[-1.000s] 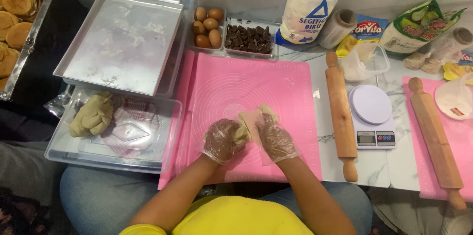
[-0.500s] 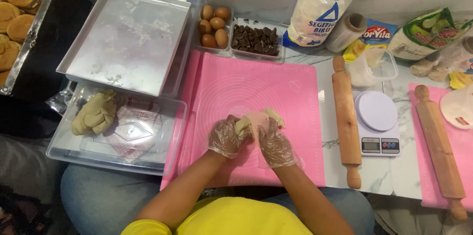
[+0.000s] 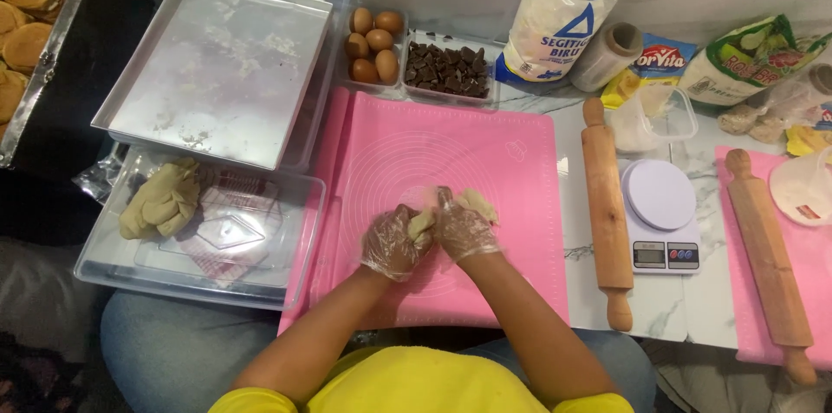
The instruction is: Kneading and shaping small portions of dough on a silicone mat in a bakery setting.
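Note:
Both hands wear clear plastic gloves and work a small pale lump of dough [image 3: 474,201] over the pink silicone mat [image 3: 485,140]. My left hand [image 3: 392,242] curls around the lump's left side. From the right, my right hand [image 3: 461,228] presses on the same dough, fingers bent over it. Part of the dough pokes out past the right hand's knuckles. A bigger mass of dough [image 3: 162,199] lies in the clear plastic tray [image 3: 104,270] to the left of the mat.
A metal baking tray [image 3: 221,75] sits at the back left, with eggs [image 3: 373,42] and chocolate chunks [image 3: 448,69] behind the mat. A wooden rolling pin [image 3: 606,212], a white kitchen scale [image 3: 660,214], a second rolling pin [image 3: 766,262] and a flour bag [image 3: 563,14] lie to the right.
Both hands have stayed over the middle of the mat, kneading the same small lump; the fingers have closed in tighter around it.

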